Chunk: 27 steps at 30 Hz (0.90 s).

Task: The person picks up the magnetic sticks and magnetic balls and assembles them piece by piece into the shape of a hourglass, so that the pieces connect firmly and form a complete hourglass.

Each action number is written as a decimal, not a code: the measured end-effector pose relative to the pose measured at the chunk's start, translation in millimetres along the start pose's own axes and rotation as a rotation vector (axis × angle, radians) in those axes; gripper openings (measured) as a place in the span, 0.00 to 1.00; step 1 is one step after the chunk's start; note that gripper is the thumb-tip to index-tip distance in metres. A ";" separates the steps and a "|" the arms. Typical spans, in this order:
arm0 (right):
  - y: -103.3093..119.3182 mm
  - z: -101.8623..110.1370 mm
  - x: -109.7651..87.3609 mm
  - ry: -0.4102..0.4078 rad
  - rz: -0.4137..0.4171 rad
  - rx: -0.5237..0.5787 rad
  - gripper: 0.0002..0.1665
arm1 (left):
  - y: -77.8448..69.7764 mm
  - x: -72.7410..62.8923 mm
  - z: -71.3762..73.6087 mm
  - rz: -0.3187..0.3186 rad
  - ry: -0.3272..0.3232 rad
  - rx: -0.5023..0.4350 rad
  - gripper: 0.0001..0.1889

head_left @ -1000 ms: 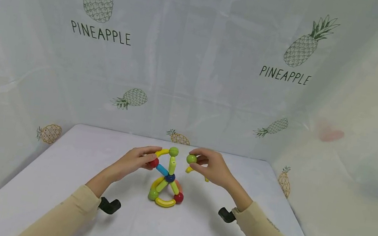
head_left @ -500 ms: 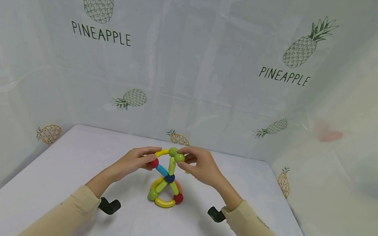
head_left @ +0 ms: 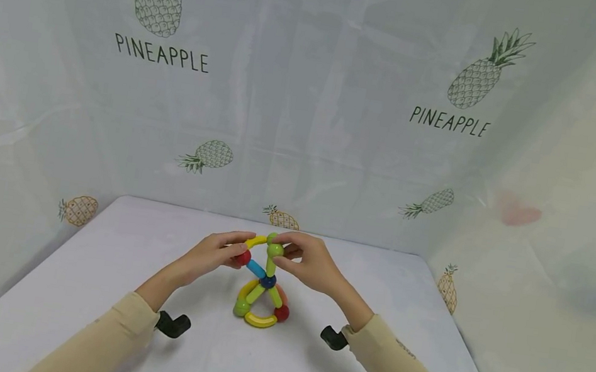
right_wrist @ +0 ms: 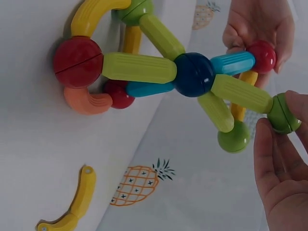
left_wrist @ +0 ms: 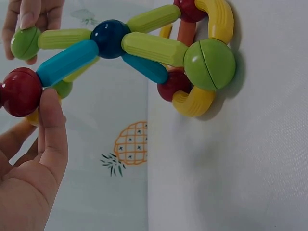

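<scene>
A magnetic ball-and-stick structure stands on the table, its dark blue ball [head_left: 267, 281] joining several straight sticks. Below, yellow and orange curved sticks link red and green balls into a ring. My left hand [head_left: 213, 258] holds the upper-left red ball [left_wrist: 22, 91], which sits on a blue stick [left_wrist: 68, 62]. Thumb and fingers of my right hand [head_left: 315, 266] pinch a green ball [right_wrist: 283, 114] right at the end of a light green stick [right_wrist: 243, 92]. Behind it, another green ball [right_wrist: 234, 137] tops a second light green stick and meets a yellow curved stick.
A loose yellow curved stick [right_wrist: 82, 195] lies on the white table [head_left: 193, 362], to the right of the structure. A pineapple-print curtain [head_left: 307, 117] hangs behind the table and at its sides. Dark wrist mounts [head_left: 173, 325] jut from both sleeves.
My right hand has moved left with the green ball, from apart from the structure to the end of the front light green stick. The left hand has stayed at the red ball.
</scene>
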State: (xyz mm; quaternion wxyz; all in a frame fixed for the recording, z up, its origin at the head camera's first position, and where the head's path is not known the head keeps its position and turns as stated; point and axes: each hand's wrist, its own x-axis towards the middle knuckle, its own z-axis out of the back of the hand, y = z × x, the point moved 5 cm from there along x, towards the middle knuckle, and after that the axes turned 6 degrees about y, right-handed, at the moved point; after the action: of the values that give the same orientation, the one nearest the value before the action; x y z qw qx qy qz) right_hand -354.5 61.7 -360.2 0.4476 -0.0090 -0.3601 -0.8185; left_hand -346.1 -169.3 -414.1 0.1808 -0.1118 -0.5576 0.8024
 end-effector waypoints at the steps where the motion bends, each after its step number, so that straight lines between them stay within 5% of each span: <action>1: 0.1 -0.3 0.4 -0.001 0.002 -0.001 0.22 | 0.4 -0.1 0.3 0.000 -0.001 -0.001 0.28; 27: -3.1 1.5 -0.5 0.022 -0.013 0.021 0.26 | 3.0 0.7 1.5 0.009 -0.010 -0.005 0.28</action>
State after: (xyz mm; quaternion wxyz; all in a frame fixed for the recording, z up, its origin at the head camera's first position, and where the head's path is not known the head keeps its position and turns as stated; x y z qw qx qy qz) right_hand -356.9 64.0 -361.0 0.4462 0.0070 -0.3637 -0.8177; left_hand -347.7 -171.2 -416.3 0.1741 -0.1109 -0.5598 0.8025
